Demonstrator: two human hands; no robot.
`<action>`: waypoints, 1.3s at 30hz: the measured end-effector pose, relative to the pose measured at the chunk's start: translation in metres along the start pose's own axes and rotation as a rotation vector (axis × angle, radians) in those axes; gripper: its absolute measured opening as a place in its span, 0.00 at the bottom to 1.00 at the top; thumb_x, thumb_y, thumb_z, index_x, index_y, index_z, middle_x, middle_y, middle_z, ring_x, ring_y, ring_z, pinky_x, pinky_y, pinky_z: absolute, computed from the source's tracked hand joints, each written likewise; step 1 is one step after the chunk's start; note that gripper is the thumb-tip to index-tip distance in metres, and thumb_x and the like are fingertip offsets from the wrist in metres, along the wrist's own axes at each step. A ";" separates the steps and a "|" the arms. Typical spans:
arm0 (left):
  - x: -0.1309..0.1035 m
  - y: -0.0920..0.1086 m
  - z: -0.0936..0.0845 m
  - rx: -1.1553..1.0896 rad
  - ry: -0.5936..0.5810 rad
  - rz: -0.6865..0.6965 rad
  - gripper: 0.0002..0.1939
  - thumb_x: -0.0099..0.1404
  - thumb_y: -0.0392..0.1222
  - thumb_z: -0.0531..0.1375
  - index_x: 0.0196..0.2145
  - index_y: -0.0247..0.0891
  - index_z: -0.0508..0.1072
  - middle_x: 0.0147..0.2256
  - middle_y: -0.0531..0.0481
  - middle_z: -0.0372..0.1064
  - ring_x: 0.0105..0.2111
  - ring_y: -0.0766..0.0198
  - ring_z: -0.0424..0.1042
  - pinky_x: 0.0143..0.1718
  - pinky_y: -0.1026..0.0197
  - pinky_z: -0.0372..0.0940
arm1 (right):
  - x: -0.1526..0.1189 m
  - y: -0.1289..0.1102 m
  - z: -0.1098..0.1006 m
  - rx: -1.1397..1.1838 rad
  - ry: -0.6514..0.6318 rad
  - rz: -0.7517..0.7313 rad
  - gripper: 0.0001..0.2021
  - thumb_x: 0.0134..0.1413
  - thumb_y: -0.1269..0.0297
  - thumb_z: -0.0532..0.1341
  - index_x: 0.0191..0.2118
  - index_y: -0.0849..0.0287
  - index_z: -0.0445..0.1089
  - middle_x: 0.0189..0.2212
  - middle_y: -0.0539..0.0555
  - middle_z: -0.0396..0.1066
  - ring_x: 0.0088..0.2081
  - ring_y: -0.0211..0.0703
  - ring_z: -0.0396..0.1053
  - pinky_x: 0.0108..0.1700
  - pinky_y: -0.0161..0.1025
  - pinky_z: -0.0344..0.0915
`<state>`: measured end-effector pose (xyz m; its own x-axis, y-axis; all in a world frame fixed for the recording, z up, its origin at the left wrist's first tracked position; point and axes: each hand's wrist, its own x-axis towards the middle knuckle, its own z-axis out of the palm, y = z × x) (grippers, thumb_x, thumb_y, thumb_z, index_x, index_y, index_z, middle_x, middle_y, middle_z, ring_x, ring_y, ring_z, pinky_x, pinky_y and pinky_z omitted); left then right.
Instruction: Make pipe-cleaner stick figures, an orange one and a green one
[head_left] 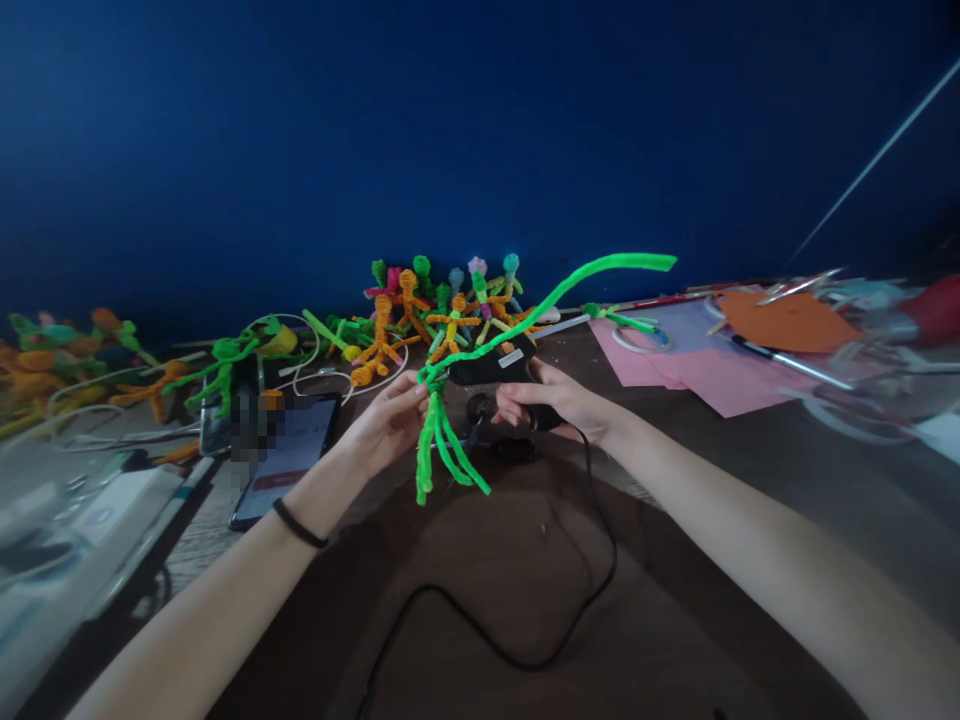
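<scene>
Between the fingertips of my left hand (390, 415) is a bright green pipe-cleaner figure (442, 440). Several strands hang down from its joined part, and one long strand sweeps up to the right. My right hand (559, 398) is wrapped round a black glue gun (484, 370) with a small white label. The gun's nozzle end points left and meets the green figure near my left fingertips; whether it touches is hidden. A white glue stick (562, 325) sticks out of the gun's rear. From the handle a black cord (611, 560) loops down across the dark table.
Finished-looking pipe-cleaner figures (409, 310) in many colours stand along the blue wall. Left are a phone (289, 460), white cables (300, 375) and a white box (135, 500). Pink paper (712, 385), an orange sheet (787, 320) and a pen (795, 362) lie right.
</scene>
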<state>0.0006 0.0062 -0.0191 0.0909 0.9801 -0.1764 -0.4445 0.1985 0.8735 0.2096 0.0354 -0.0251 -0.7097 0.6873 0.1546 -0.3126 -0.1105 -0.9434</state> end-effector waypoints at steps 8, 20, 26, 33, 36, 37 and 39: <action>0.001 0.000 -0.001 -0.009 -0.021 0.008 0.06 0.53 0.26 0.57 0.24 0.35 0.67 0.19 0.55 0.64 0.19 0.72 0.66 0.21 0.71 0.63 | 0.001 0.001 -0.001 0.003 -0.020 -0.020 0.08 0.49 0.70 0.57 0.32 0.58 0.53 0.18 0.44 0.57 0.23 0.32 0.58 0.40 0.42 0.62; 0.002 -0.001 -0.001 -0.007 -0.022 0.013 0.06 0.52 0.26 0.57 0.24 0.35 0.67 0.18 0.55 0.64 0.19 0.72 0.67 0.21 0.71 0.63 | 0.002 0.001 -0.002 0.020 -0.019 -0.026 0.07 0.50 0.72 0.56 0.32 0.58 0.54 0.18 0.44 0.58 0.23 0.32 0.59 0.38 0.41 0.62; 0.002 -0.002 -0.004 0.004 -0.029 0.002 0.05 0.51 0.27 0.58 0.25 0.35 0.68 0.20 0.55 0.65 0.20 0.72 0.67 0.23 0.70 0.64 | 0.000 0.003 -0.003 0.032 -0.013 -0.016 0.08 0.50 0.71 0.57 0.33 0.57 0.54 0.19 0.44 0.59 0.24 0.32 0.60 0.39 0.40 0.62; 0.003 -0.005 -0.005 0.012 -0.065 -0.019 0.06 0.49 0.27 0.60 0.24 0.34 0.68 0.20 0.55 0.65 0.20 0.73 0.66 0.23 0.71 0.63 | 0.005 0.002 -0.004 0.039 0.130 -0.007 0.04 0.49 0.67 0.57 0.30 0.60 0.60 0.25 0.51 0.66 0.30 0.36 0.67 0.36 0.37 0.64; 0.002 -0.004 -0.004 0.016 -0.063 -0.024 0.06 0.49 0.27 0.60 0.25 0.34 0.68 0.21 0.54 0.65 0.20 0.72 0.67 0.24 0.70 0.64 | 0.009 0.005 -0.011 -0.039 0.300 0.030 0.05 0.49 0.66 0.56 0.28 0.62 0.62 0.27 0.54 0.68 0.31 0.38 0.68 0.34 0.36 0.65; 0.002 -0.004 -0.003 0.018 -0.063 -0.024 0.06 0.49 0.27 0.60 0.24 0.34 0.68 0.20 0.54 0.65 0.20 0.72 0.67 0.24 0.70 0.64 | 0.009 0.006 -0.014 -0.101 0.358 0.053 0.05 0.48 0.65 0.55 0.29 0.62 0.63 0.26 0.54 0.69 0.30 0.39 0.68 0.32 0.36 0.64; 0.001 -0.004 -0.003 0.020 -0.071 -0.025 0.06 0.48 0.27 0.61 0.23 0.34 0.67 0.20 0.55 0.65 0.21 0.71 0.68 0.25 0.70 0.64 | 0.010 0.009 -0.022 -0.287 0.465 0.112 0.07 0.48 0.63 0.55 0.31 0.62 0.63 0.25 0.54 0.69 0.27 0.39 0.68 0.31 0.36 0.64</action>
<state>-0.0003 0.0069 -0.0241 0.1652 0.9722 -0.1662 -0.4236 0.2221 0.8782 0.2133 0.0568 -0.0385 -0.3547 0.9343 -0.0359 -0.0202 -0.0460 -0.9987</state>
